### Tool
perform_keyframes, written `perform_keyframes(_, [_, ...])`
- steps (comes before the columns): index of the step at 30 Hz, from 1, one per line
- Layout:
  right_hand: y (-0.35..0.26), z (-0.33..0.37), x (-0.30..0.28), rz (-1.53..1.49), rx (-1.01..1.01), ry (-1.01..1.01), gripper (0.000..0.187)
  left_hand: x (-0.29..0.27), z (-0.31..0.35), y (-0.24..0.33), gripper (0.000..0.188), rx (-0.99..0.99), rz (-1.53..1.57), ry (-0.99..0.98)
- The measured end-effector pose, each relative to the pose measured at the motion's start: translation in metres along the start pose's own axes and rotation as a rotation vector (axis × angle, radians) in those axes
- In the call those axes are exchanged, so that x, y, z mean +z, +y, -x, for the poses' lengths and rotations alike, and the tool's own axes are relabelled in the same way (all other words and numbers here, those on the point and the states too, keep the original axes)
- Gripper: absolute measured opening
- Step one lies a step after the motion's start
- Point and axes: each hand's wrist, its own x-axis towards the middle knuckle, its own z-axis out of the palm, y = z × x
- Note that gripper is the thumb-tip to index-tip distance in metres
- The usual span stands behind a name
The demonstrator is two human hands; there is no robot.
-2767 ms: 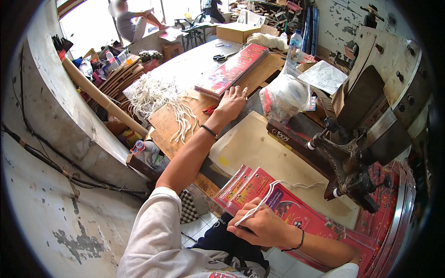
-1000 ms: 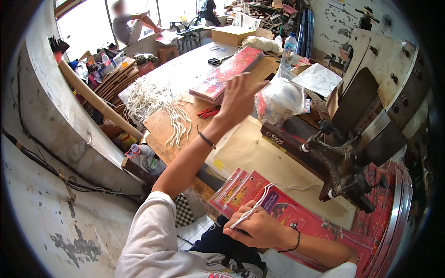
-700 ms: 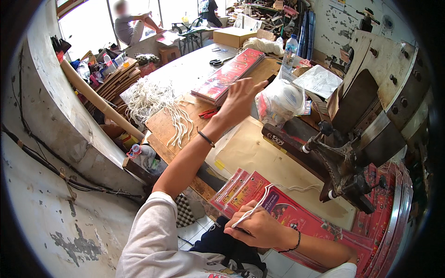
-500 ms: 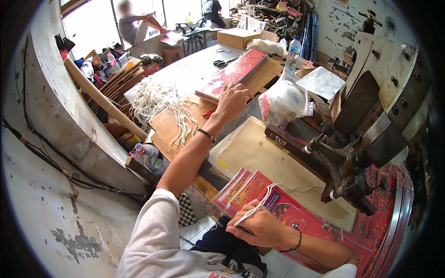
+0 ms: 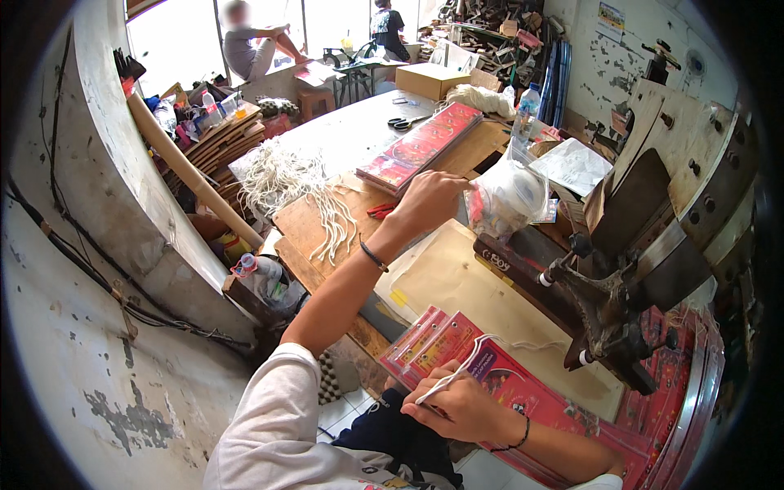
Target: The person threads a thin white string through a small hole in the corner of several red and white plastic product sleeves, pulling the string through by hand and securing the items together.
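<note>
My left hand (image 5: 437, 198) is stretched forward over the table, its fingers extended toward the rim of a clear plastic bag (image 5: 510, 194). Whether the fingertips touch the bag, I cannot tell. A stack of red printed sheets (image 5: 425, 149) lies just beyond this hand. Close to my body, my right hand (image 5: 461, 402) is closed round a white cord (image 5: 467, 363), which loops up and trails away to the right. Below that hand are red printed calendars (image 5: 523, 388) in clear plastic, overlapping, with small holes at their upper edges.
A black metal press (image 5: 600, 302) stands at right beside more red plastic-covered sheets (image 5: 694, 384). White cords (image 5: 282, 184) lie heaped on the table's left. Red-handled pliers (image 5: 380, 211), scissors (image 5: 404, 122), a cardboard box (image 5: 429, 79) and a water bottle (image 5: 527, 106) sit farther off. Two people sit by the windows.
My left hand has moved right, off the edge of the red stack and toward the plastic bag. The right hand keeps its hold on the cord. The view has shifted slightly.
</note>
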Motion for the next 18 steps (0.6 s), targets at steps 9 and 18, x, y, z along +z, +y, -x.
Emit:
perform_keyframes(9, [-0.001, 0.001, 0.001, 0.004, 0.018, -0.015, 0.014, 0.003, 0.008, -0.007, 0.04, -0.327, -0.073, -0.516])
perform_keyframes(18, [-0.002, 0.001, -0.002, 0.013, 0.02, -0.018, 0.016, -0.003, 0.002, 0.002, 0.042, -0.308, -0.038, -0.614])
